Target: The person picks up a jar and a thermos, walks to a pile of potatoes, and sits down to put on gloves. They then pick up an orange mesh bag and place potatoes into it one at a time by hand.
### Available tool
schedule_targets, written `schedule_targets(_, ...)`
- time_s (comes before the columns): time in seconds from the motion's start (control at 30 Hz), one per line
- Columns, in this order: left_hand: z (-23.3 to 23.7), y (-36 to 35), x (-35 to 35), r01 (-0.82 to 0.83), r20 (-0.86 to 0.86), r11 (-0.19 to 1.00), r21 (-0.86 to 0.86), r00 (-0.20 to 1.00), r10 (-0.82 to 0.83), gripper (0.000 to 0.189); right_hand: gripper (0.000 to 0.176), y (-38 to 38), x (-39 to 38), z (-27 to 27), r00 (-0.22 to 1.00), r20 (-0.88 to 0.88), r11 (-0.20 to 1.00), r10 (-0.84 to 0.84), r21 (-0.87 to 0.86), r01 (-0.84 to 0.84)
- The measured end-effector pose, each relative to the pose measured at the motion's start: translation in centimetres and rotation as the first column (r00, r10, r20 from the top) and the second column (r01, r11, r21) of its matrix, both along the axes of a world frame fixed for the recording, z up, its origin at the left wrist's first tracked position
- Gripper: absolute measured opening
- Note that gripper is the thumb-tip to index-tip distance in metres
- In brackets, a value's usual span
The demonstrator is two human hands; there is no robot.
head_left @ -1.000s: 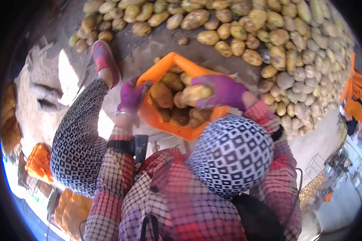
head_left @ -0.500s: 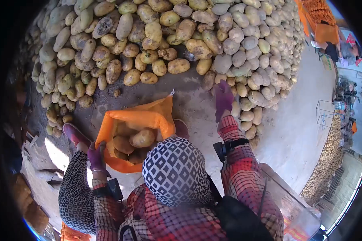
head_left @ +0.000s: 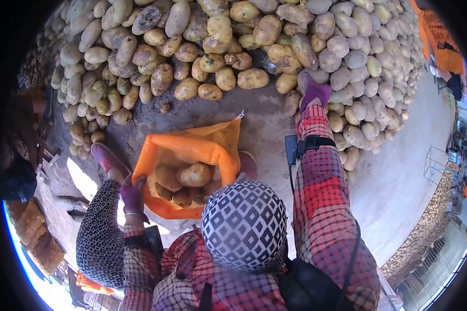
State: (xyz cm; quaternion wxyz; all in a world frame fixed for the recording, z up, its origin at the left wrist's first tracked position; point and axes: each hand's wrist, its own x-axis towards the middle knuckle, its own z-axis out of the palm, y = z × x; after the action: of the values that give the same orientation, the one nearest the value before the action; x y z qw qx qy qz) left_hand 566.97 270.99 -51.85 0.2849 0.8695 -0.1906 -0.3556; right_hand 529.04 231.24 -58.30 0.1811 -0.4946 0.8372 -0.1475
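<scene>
My left hand (head_left: 133, 197), in a purple glove, grips the near left rim of an orange mesh bag (head_left: 188, 146) that stands open on the ground. Several potatoes (head_left: 194, 175) lie inside the bag. My right hand (head_left: 314, 92), also gloved in purple, is stretched forward to the edge of a large potato heap (head_left: 269, 31). Its fingers are around a potato (head_left: 317, 76) there, partly hidden by the glove.
My shoes (head_left: 109, 158) are beside the bag. A small clod or potato (head_left: 165, 108) lies on the bare floor before the heap. To the right stand a wire frame (head_left: 436, 165) and another long potato pile (head_left: 417, 241).
My right hand has moved forward from the heap's near edge onto a potato. My left hand keeps its hold on the bag. The whole view has shifted a little.
</scene>
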Motion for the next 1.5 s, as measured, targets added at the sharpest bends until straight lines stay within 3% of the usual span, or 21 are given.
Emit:
schedule_targets(0.17,0.0,0.4,0.2,0.052,-0.014,0.998,-0.026,0.999,-0.052,0.029,0.060,-2.3,0.4,-0.2,1.000,0.027,0.999,0.009,0.053,-0.010)
schedule_targets(0.27,-0.8,1.5,0.7,0.007,-0.047,0.999,-0.032,0.999,-0.008,0.028,0.061,-2.3,-0.4,-0.2,0.980,0.201,0.994,-0.013,0.111,-0.010)
schedule_targets(0.43,-0.8,0.7,0.5,0.015,-0.034,1.000,-0.026,0.999,-0.016,0.029,0.062,2.6,-2.4,0.4,0.716,0.672,0.970,-0.187,0.243,0.025)
schedule_targets(0.53,-1.5,1.3,0.8,0.009,-0.039,0.998,-0.058,0.999,-0.011,0.028,0.063,6.6,-1.6,1.5,0.600,0.773,0.965,-0.205,0.262,-0.007)
schedule_targets(0.6,-1.4,1.5,1.1,0.002,-0.036,0.997,-0.079,0.999,-0.004,0.027,0.075,10.3,-0.1,1.7,0.303,0.952,0.990,0.045,-0.001,-0.142)
schedule_targets(0.63,-1.3,1.3,1.0,-0.003,-0.041,0.999,-0.048,0.999,0.001,0.027,0.075,11.5,0.9,2.6,0.293,0.955,0.988,0.038,0.008,-0.154)
schedule_targets(0.73,-1.3,1.5,1.0,-0.018,-0.051,0.999,-0.043,0.999,0.016,0.026,0.101,12.7,3.8,6.5,0.157,0.916,0.902,0.369,-0.312,-0.300)
schedule_targets(0.83,-1.3,1.4,1.0,-0.029,-0.073,0.995,-0.093,0.997,0.022,0.026,0.115,12.8,5.5,8.6,0.129,0.840,0.795,0.527,-0.434,-0.423)
schedule_targets(0.97,-3.0,2.6,1.6,-0.127,-0.128,0.985,-0.114,0.985,0.112,0.026,0.127,13.5,8.7,13.0,-0.008,0.936,0.818,0.352,-0.312,-0.484)
schedule_targets(1.0,-3.8,3.1,1.9,-0.109,-0.118,0.987,-0.120,0.988,0.095,0.026,0.116,14.2,9.5,12.9,-0.099,0.931,0.828,0.352,-0.359,-0.430)
schedule_targets(1.03,-4.7,3.7,2.1,-0.092,-0.110,0.988,-0.124,0.991,0.079,0.027,0.116,14.3,9.8,12.6,-0.099,0.929,0.814,0.357,-0.362,-0.455)
schedule_targets(1.07,-5.1,3.9,2.6,0.027,-0.016,0.999,-0.041,0.999,-0.027,0.030,0.109,14.3,10.1,12.4,-0.296,0.952,0.785,0.071,-0.236,-0.573)
schedule_targets(1.1,-5.5,4.2,2.9,0.000,-0.028,0.999,-0.050,1.000,-0.001,0.030,0.104,14.2,10.5,12.4,-0.419,0.874,0.703,-0.247,-0.136,-0.698)
schedule_targets(1.17,-4.0,3.4,2.7,0.016,-0.143,0.997,-0.079,0.989,-0.028,0.033,0.101,14.5,12.4,13.7,-0.345,0.908,0.682,-0.239,-0.096,-0.725)
schedule_targets(1.2,-4.1,3.4,2.4,-0.199,-0.362,0.970,-0.136,0.922,0.139,0.037,0.100,14.4,13.3,14.0,-0.288,0.921,0.694,-0.262,-0.027,-0.719)
schedule_targets(1.23,-4.0,3.3,2.4,-0.235,-0.374,0.963,-0.134,0.912,0.171,0.037,0.100,14.3,14.3,14.1,-0.230,0.930,0.704,-0.288,0.043,-0.709)
schedule_targets(1.27,-3.7,3.3,2.6,-0.183,-0.360,0.979,-0.091,0.922,0.139,0.037,0.100,14.2,14.9,13.5,-0.360,0.841,0.697,-0.403,0.028,-0.717)
schedule_targets(1.3,-3.4,3.4,2.8,-0.130,-0.350,0.991,-0.042,0.931,0.108,0.037,0.100,13.8,15.1,13.2,-0.334,0.844,0.669,-0.420,0.040,-0.742)
schedule_targets(1.4,-2.0,2.9,3.0,-0.199,-0.416,0.977,-0.070,0.896,0.153,0.036,0.097,13.3,17.3,13.4,-0.090,0.975,0.584,-0.201,0.046,-0.811)
schedule_targets(1.43,-1.6,2.9,3.0,-0.290,-0.455,0.955,-0.057,0.860,0.234,0.031,0.093,12.4,17.7,12.8,-0.075,0.943,0.441,-0.324,0.080,-0.894)
schedule_targets(1.5,-3.5,3.5,2.9,-0.318,-0.382,0.941,-0.111,0.888,0.255,0.033,0.091,13.9,22.4,16.2,0.090,0.996,0.342,0.006,0.083,-0.936)
